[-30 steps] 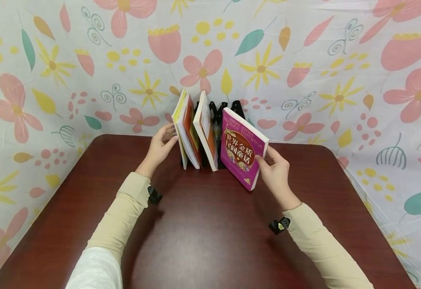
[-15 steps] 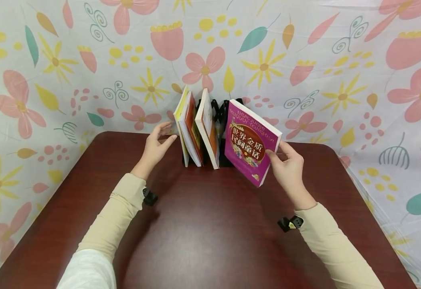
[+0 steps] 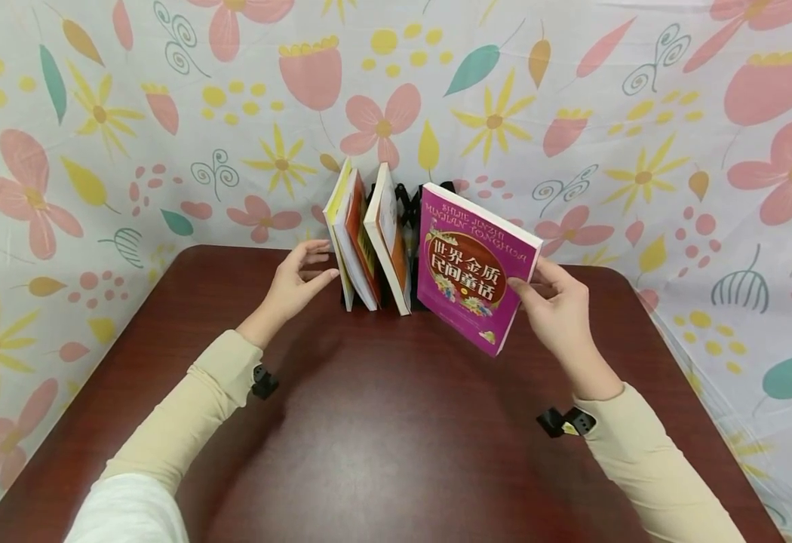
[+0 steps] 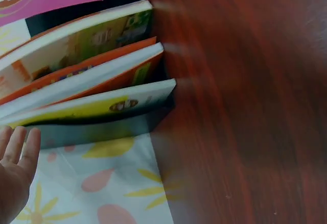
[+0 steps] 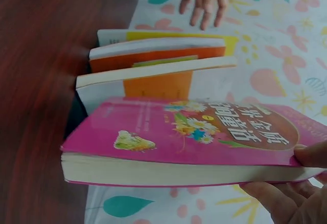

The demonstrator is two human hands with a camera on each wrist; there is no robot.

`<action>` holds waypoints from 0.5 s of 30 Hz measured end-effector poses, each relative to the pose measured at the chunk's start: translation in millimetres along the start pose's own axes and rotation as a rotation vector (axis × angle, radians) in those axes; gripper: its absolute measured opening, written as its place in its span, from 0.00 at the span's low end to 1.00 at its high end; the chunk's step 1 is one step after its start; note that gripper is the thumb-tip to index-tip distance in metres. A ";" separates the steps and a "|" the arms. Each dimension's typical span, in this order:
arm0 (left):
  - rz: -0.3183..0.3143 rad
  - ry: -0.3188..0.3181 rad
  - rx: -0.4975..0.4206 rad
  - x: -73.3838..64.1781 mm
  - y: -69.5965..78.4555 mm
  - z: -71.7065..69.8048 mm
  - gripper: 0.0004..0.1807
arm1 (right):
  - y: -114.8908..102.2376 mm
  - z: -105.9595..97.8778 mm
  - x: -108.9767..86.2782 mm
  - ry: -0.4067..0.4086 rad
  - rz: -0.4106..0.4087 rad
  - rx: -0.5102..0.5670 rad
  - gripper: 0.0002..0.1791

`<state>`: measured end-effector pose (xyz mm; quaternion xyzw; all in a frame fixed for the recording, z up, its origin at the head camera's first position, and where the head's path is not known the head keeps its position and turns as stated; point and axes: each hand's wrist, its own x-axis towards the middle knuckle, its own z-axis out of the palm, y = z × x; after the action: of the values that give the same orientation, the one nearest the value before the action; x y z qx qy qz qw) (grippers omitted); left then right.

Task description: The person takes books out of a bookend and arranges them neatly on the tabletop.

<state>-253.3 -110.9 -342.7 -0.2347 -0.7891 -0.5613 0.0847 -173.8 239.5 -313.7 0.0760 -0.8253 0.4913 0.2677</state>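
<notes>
My right hand (image 3: 562,313) pinches the right edge of a purple book (image 3: 467,317), thumb on the front cover and fingers behind. The book is tilted, its cover facing me, to the right of a row of upright books. In the row lean a yellow-and-white book (image 3: 339,207), an orange-and-white book (image 3: 357,241) and a thick cream-edged book (image 3: 388,241). A black book rack (image 3: 407,204) shows partly behind them. Beside the row's left end is my left hand (image 3: 294,283), fingers extended and holding nothing; the left wrist view shows its fingers (image 4: 30,150) near the rack's end plate (image 4: 102,130).
The rack stands at the back of a dark red-brown wooden table (image 3: 369,430). Close behind hangs a white cloth (image 3: 226,113) with a flower and leaf print. A small black camera is worn on each wrist.
The purple book, in my right hand, has shifted right and turned so its cover faces me more. My left hand has drawn slightly away from the leftmost book, fingers still extended.
</notes>
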 end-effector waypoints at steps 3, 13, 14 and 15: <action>-0.006 -0.040 -0.035 -3.1 -1.1 2.3 0.27 | -5.2 -4.8 -1.1 -0.027 0.007 -0.015 0.19; 0.034 -0.156 -0.128 -10.6 -14.1 24.4 0.28 | -13.1 -11.2 -14.5 -0.134 0.043 -0.034 0.20; 0.035 -0.164 -0.136 -11.5 -14.0 26.9 0.28 | -13.7 -10.9 -16.2 -0.143 0.044 -0.035 0.20; 0.034 -0.167 -0.145 -12.2 -14.7 29.8 0.27 | -14.4 -10.4 -17.8 -0.153 0.047 -0.034 0.20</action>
<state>-245.7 -90.6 -370.6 -0.2995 -0.7466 -0.5940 0.0110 -149.4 238.6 -307.8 0.0894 -0.8532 0.4761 0.1936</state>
